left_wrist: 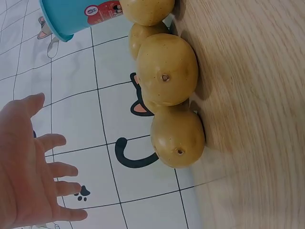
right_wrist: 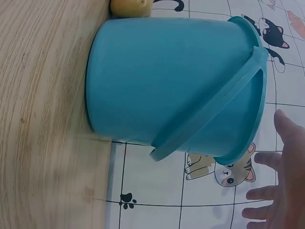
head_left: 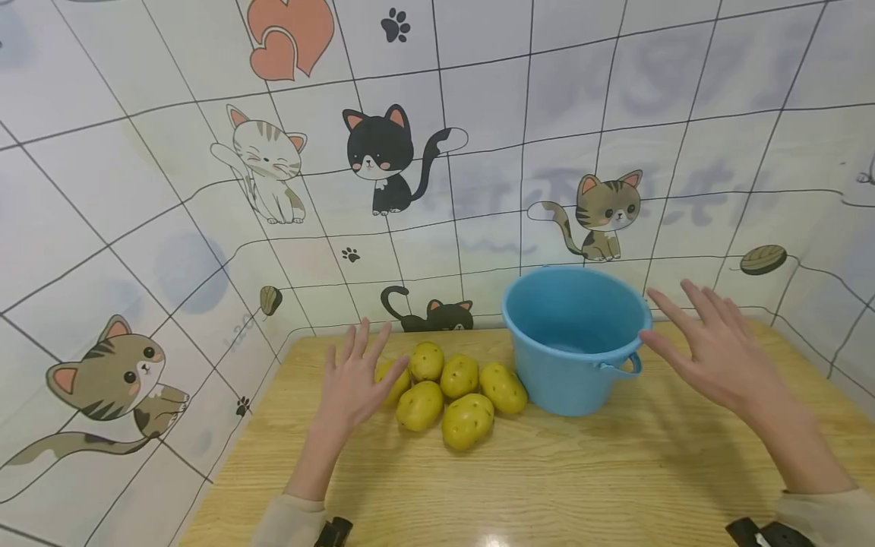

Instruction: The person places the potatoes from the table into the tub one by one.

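Note:
Several yellow potatoes sit in a cluster on the wooden table. My left hand hovers at the cluster's left side, fingers spread, holding nothing, and overlaps the leftmost potato in the head view. From the left wrist, that palm shows beside the potatoes with air between them. An upright light-blue bucket stands right of the potatoes, its inside bare where visible. The bucket's handle hangs down against its wall. Raised by the bucket's right rim, my right hand has its fingers spread and holds nothing.
Behind the wooden table rises a wall covering with printed cats and grid lines, which also runs along the left and right sides. The rightmost potato lies right against the bucket. A red label marks the bucket's side.

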The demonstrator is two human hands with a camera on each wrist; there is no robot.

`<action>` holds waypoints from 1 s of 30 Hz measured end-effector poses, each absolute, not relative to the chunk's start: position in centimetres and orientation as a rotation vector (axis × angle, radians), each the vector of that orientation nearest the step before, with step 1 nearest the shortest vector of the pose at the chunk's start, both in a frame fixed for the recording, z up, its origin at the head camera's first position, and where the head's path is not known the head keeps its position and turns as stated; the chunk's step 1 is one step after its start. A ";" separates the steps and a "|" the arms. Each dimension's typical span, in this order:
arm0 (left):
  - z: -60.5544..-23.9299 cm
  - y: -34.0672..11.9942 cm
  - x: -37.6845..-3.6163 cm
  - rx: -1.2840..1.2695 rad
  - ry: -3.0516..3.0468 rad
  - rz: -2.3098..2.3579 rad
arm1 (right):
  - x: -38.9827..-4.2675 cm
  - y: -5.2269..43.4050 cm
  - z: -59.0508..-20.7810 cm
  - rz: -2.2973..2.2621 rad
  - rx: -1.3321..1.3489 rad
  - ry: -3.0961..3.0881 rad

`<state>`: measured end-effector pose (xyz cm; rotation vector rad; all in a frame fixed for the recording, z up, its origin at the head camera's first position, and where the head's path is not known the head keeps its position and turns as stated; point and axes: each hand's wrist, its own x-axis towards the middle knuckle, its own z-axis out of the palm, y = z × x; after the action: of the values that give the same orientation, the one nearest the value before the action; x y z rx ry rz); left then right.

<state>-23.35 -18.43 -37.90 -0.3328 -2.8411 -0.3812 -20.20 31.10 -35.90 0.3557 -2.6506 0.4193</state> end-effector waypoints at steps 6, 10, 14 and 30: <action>-38.2 -18.4 -23.3 -0.340 -2.815 -0.462 | -20.3 30.7 -35.9 0.436 0.402 -2.592; -38.5 -18.5 -23.4 -0.328 -2.813 -0.509 | -20.2 30.3 -35.8 0.463 0.417 -2.567; -38.8 -18.5 -23.5 -0.314 -2.813 -0.553 | -20.3 29.9 -35.8 0.474 0.435 -2.544; -40.2 -18.6 -24.2 -0.301 -2.720 -0.740 | -20.5 28.6 -36.5 0.595 0.532 -2.474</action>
<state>-24.15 -18.57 -40.23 -0.3008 -2.7196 -0.7405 -20.51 28.61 -36.49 0.5319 -2.4738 0.5954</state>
